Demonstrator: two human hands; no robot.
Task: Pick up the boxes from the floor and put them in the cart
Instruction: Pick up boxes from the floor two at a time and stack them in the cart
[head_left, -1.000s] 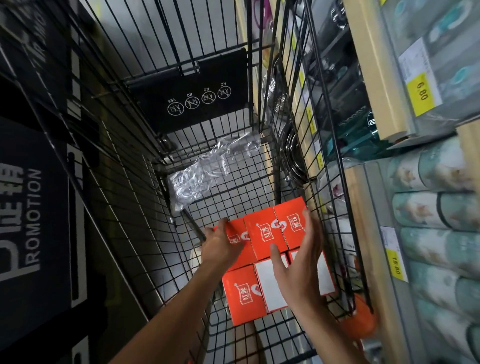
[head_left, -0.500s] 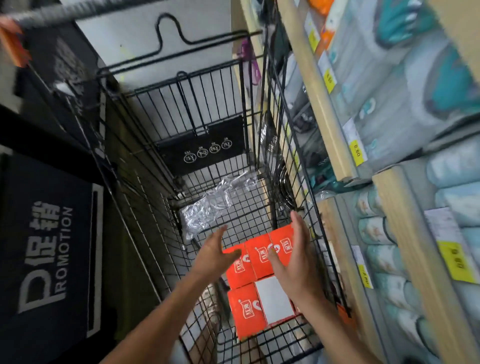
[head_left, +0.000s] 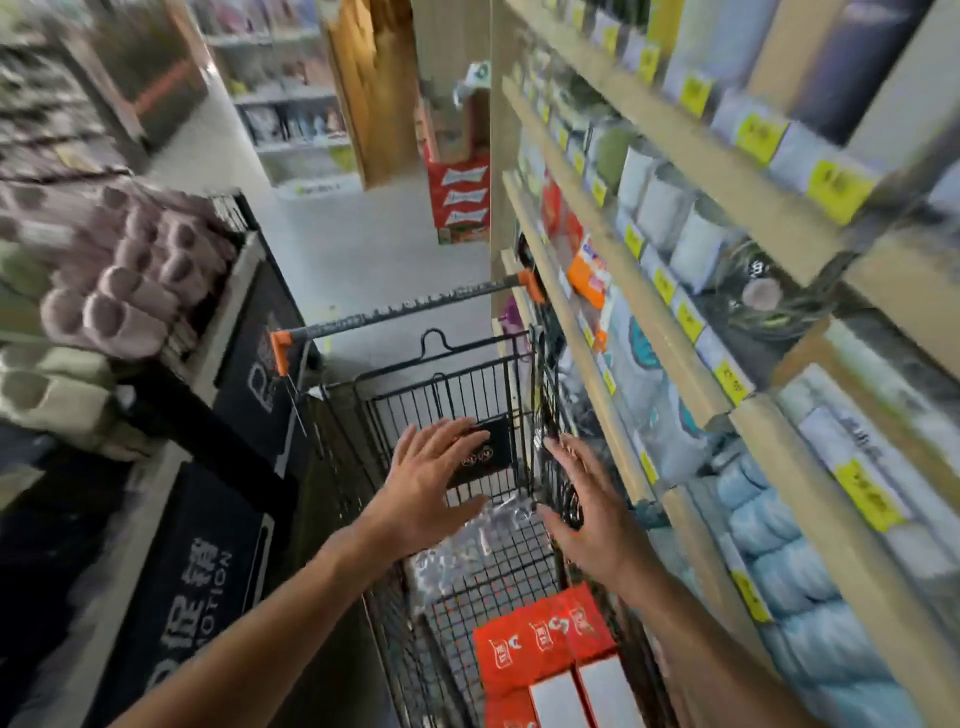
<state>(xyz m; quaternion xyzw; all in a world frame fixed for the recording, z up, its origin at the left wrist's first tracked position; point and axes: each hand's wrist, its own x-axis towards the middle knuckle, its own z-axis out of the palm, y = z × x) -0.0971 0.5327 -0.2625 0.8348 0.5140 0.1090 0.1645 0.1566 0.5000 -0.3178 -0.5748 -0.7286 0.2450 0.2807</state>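
Shop aisle; empty left hand (head_left: 429, 483), right hand (head_left: 586, 506) above cart (head_left: 447, 384), boxes (head_left: 545, 649) inside

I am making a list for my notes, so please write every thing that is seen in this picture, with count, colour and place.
Cart: one, black wire with an orange-tipped handle, centre of the aisle.
Boxes: a group, count unclear, red with white faces, on the cart floor at the near end.
Plastic wrap: one crumpled piece, clear, on the cart floor beyond the boxes.
Shelves: several tiers, light wood with yellow price tags, right of the cart.
Promotion sign: one, black with white letters, left of the cart.
Rolls: a stack, pinkish, upper left; blurred.
Red cartons: a stack, far end of the aisle.
Left hand: open, empty, above the cart.
Right hand: open, empty, above the cart.
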